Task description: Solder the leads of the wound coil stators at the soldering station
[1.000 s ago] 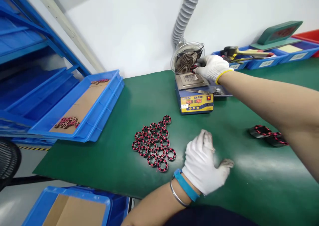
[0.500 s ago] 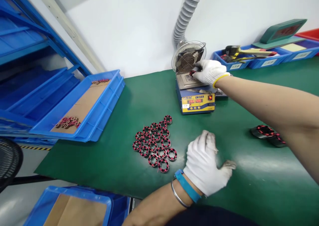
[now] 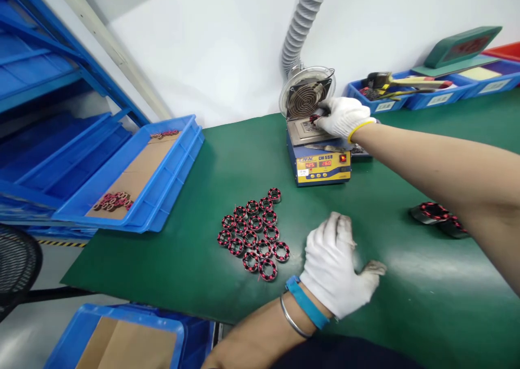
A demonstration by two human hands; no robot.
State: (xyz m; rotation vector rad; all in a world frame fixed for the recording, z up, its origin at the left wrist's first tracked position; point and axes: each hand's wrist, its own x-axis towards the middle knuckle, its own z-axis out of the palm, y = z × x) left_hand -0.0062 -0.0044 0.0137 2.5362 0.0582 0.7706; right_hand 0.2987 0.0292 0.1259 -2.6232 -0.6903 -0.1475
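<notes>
Pinching a small red-and-black wound ring [image 3: 313,118] left of its palm, the white-gloved right hand [image 3: 345,118] is at the blue-and-yellow boxy machine [image 3: 323,166]; white-gloved left hand [image 3: 333,269] lies empty, thumb apart, well nearer me.

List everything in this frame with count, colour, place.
Table: 1, green, centre
Ring cluster: about 16, red-black, mid-table
Loose rings: 2, red-black, table's right
Tray rings: several, reddish, in top stacked tray
Stacked trays: at least 2, blue, table's left
Machine: 1, blue-yellow, table's back
Hose: 1, grey, above machine
Bins: 3, blue, back right
Tools: several, mixed colours, in bins
Display box: 1, green, above bins
Red bin: 1, red, far right
Shelving: 1, blue, left
Lower tray: 1, blue, bottom left
Left hand: 1, white-gloved, on table
Right hand: 1, white-gloved, holding a ring at machine
</notes>
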